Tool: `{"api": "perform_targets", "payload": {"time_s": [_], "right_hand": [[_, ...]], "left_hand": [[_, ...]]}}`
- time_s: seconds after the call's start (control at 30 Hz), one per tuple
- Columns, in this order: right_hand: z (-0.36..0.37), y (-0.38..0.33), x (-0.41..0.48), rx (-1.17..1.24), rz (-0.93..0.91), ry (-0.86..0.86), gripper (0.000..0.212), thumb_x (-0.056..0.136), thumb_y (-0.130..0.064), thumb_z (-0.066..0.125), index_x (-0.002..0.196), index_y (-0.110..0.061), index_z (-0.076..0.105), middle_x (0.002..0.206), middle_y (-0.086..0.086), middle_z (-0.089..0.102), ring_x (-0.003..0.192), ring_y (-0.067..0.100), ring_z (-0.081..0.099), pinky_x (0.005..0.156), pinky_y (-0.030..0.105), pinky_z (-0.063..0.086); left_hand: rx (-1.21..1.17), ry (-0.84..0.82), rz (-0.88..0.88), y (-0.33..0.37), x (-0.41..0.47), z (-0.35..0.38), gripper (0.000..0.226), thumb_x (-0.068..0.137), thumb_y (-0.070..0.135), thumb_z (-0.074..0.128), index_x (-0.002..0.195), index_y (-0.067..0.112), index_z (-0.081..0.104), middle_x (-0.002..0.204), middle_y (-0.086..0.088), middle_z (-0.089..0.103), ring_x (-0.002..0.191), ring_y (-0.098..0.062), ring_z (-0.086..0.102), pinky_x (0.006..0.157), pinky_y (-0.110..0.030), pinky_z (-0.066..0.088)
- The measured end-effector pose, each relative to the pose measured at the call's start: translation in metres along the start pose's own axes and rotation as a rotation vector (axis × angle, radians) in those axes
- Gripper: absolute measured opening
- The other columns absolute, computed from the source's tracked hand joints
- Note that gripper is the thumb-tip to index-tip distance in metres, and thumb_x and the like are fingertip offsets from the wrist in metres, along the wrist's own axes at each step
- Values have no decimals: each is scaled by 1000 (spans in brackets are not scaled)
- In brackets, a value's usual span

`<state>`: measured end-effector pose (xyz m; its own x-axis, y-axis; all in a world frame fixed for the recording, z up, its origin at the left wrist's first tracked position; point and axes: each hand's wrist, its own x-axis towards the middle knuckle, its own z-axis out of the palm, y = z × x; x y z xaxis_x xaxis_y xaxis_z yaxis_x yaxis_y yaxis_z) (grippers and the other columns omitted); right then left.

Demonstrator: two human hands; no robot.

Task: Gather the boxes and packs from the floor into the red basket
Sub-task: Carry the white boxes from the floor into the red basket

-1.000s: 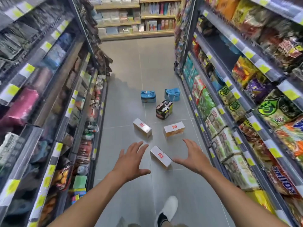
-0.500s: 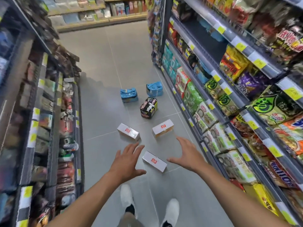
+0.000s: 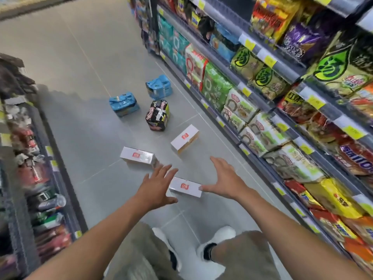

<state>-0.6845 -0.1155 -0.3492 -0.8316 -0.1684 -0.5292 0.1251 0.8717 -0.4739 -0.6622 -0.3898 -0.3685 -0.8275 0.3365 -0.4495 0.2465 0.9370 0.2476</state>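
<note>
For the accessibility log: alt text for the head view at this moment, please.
The left hand and right hand, both open, flank the nearest white box on a shop aisle floor, gripping nothing. Beyond it lie two more white boxes, a black pack and two blue packs; stocked shelves line both sides.

You are standing in a shop, in one aisle of a supermarket. On the right side of the frame, long metal shelves [image 3: 226, 63] carry rows of bright snack bags [image 3: 341, 71], and yellow price labels [image 3: 270, 61] run along the shelf edges. At the left side stands another rack of goods [image 3: 38, 178]. A grey tiled floor [image 3: 80, 63] lies between them.
</note>
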Motion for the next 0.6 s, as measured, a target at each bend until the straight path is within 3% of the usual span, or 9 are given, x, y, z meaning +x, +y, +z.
{"api": "perform_targets", "payload": {"time_s": [0.4, 0.6], "right_hand": [[197, 115, 158, 6, 54, -80, 130, 65, -67, 83, 163, -35, 3, 173, -3, 7, 158, 26, 9, 117, 54, 36], [305, 174, 256, -87, 90, -91, 143, 61, -67, 87, 159, -43, -16, 173, -4, -9, 159, 34, 3, 113, 59, 42]], "left_hand": [[69, -86, 95, -78, 168, 205, 109, 77, 66, 74, 161, 31, 14, 171, 3, 10, 157, -24, 4, 112, -61, 40], [107, -134, 79, -109, 262, 313, 123, 71, 72, 76, 161, 36, 0, 170, 4, 6, 157, -26, -8, 114, -72, 29]]}}
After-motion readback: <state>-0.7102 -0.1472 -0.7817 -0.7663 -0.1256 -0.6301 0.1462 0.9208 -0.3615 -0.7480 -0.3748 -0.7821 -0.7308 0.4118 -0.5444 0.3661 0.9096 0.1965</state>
